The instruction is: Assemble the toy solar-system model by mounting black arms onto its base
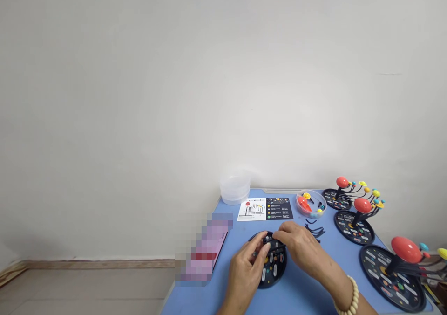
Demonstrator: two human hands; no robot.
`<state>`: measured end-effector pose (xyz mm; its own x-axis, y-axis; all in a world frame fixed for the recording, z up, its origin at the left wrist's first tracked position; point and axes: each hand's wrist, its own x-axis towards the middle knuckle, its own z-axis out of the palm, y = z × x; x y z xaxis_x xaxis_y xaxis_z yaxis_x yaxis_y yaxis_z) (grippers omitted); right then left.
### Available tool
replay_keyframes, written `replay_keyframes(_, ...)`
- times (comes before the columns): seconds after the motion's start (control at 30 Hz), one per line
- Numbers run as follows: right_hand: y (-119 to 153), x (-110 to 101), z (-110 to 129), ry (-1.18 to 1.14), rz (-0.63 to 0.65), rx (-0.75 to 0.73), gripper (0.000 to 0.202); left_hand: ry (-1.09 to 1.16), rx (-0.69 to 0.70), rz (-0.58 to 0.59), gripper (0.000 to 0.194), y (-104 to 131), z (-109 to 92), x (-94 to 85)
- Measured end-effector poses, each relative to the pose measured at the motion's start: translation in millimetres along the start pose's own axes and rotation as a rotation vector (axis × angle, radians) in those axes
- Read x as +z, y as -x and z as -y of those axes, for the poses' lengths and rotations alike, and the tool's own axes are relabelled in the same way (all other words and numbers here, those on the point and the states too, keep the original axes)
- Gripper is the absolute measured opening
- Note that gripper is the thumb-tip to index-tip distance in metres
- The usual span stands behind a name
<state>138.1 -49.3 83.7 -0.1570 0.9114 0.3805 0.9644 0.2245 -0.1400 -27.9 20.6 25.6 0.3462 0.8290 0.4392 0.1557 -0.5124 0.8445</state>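
My left hand (245, 264) is closed, thumb and fingers pinching a small black plastic part (274, 248) above a round black base plate (268, 277). The fingertips of my right hand (302, 246) grip the other end of that part. Thin black rods seem to stick out of it, though my fingers hide much of its shape. Printed labels and coloured dots cover the plate, which lies on the blue table. Just beyond my right hand, several loose bent black rods (315, 231) are spread on the tabletop.
A clear dish (325, 205) holds red, yellow and small dark pieces. Behind my hands lies a printed instruction sheet (252, 209); stacked clear tubs (235, 189) stand back left. Three assembled solar system models (363, 206) line the right side. A blurred pink item (206, 252) lies at the left edge.
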Motion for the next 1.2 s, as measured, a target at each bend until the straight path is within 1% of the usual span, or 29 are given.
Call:
replay_keyframes(0.1,2.2,5.7,1.0,-0.008,0.003,-0.003,0.032,-0.001,0.019,0.0,0.03,-0.5,-0.9,-0.1)
replay_keyframes(0.2,5.5,12.6,2.4,-0.01,-0.001,-0.005,0.028,-0.036,0.007,0.007,0.025,-0.3,1.9,0.1)
replay_keyframes(0.37,9.6,21.7,3.3,-0.016,0.009,0.038,0.032,-0.057,-0.026,0.081,0.024,0.2,5.7,0.5)
replay_keyframes(0.5,11.4,26.1,3.7,-0.004,0.01,0.063,0.028,-0.135,-0.076,0.114,0.02,-4.3,-0.8,0.1)
replay_keyframes(0.57,13.1,28.2,4.4,0.012,-0.015,0.077,0.025,-0.182,-0.075,0.14,0.023,-7.7,-6.1,-0.2)
replay_keyframes(0.63,16.1,30.6,5.4,0.017,-0.056,0.086,0.024,-0.219,-0.067,0.168,0.02,-11.2,-10.8,0.0)
replay_keyframes(0.77,25.9,37.8,8.0,-0.03,-0.121,0.077,0.027,-0.197,-0.123,0.203,0.014,-16.9,-14.9,2.4)
replay_keyframes(0.9,37.9,48.1,12.2,-0.044,-0.139,0.095,0.032,-0.159,-0.137,0.219,0.013,-18.2,-10.7,4.3)
replay_keyframes(0.97,43.2,52.2,15.2,-0.04,-0.166,0.122,0.038,-0.159,-0.137,0.191,0.02,-14.4,-5.3,3.1)
replay_keyframes(1.0,45.5,53.6,16.8,-0.041,-0.182,0.14,0.039,-0.168,-0.128,0.155,0.026,-10.7,-2.1,1.7)
replay_keyframes(1.07,49.3,55.1,19.9,-0.053,-0.205,0.173,0.037,-0.23,-0.071,0.03,0.034,-0.4,4.2,-2.0)
replay_keyframes(1.1,50.9,55.3,21.2,-0.066,-0.214,0.18,0.034,-0.284,0.008,-0.043,0.034,5.7,6.6,-4.0)
replay_keyframes(1.17,53.1,55.3,23.1,-0.099,-0.237,0.17,0.031,-0.393,0.221,-0.162,0.026,17.7,8.5,-6.6)
replay_keyframes(1.2,53.7,55.4,23.8,-0.116,-0.255,0.158,0.031,-0.437,0.344,-0.173,0.021,22.4,7.7,-6.8)
